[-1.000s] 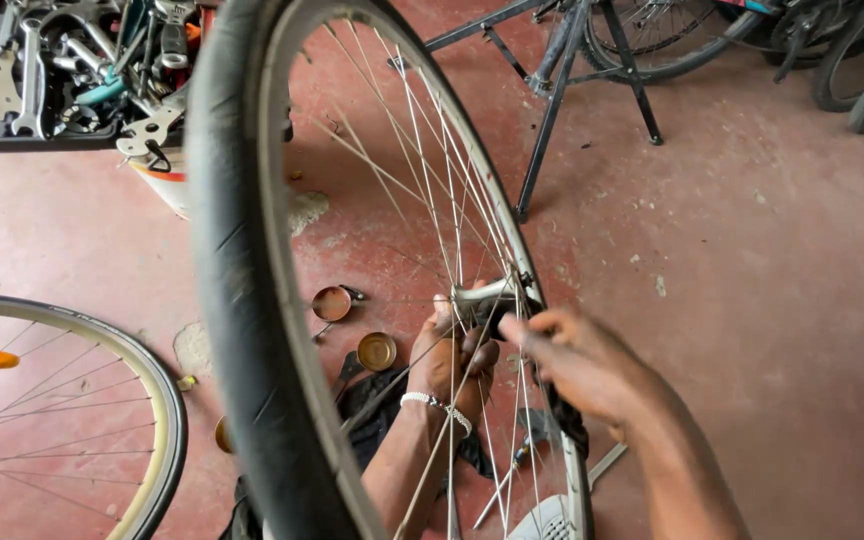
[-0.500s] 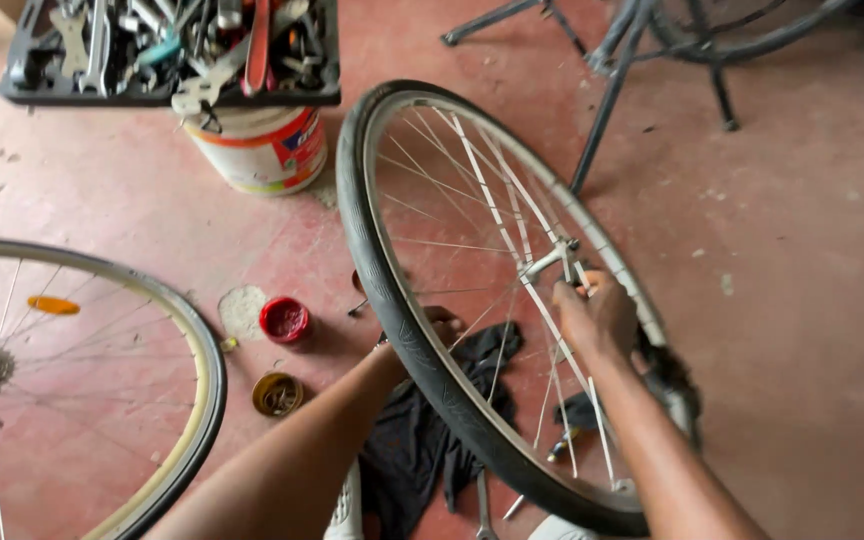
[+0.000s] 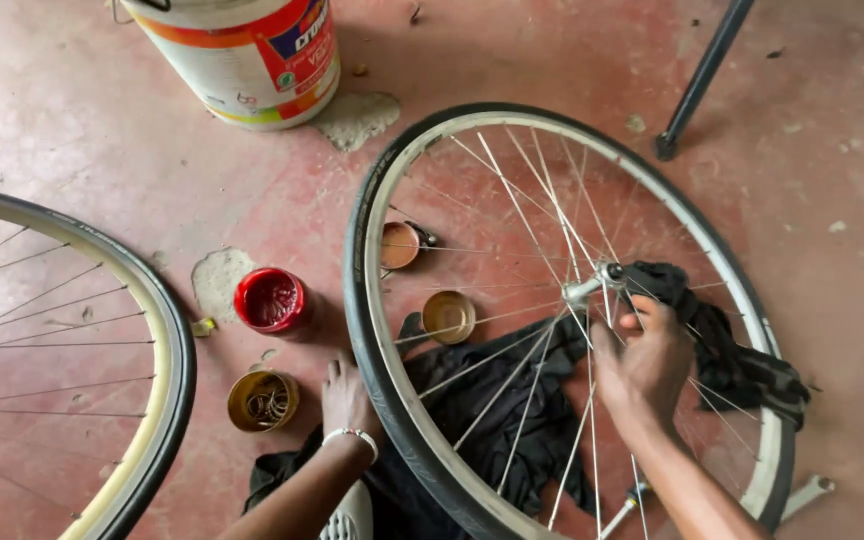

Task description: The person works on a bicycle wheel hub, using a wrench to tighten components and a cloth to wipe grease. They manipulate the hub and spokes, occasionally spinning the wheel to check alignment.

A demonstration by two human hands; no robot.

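A spoked bicycle wheel (image 3: 372,300) with a black tyre leans low over the red floor. My right hand (image 3: 642,365) reaches through the spokes and grips the metal hub axle (image 3: 592,288) at the wheel's centre. My left hand (image 3: 347,395), with a white bead bracelet at the wrist, rests against the outside of the tyre at its lower left. A black cloth (image 3: 512,420) lies on the floor under the wheel.
A second wheel (image 3: 167,350) lies at the left. Small tins sit between them: a red one (image 3: 270,300), a brass one with rings (image 3: 264,400), two inside the wheel (image 3: 449,316). A white bucket (image 3: 247,55) stands at the top; a black stand leg (image 3: 697,80) is top right.
The wheel has tipped down from upright to nearly flat over the floor. The view has swung down; my left hand moved from inside the wheel to the tyre's outer edge.
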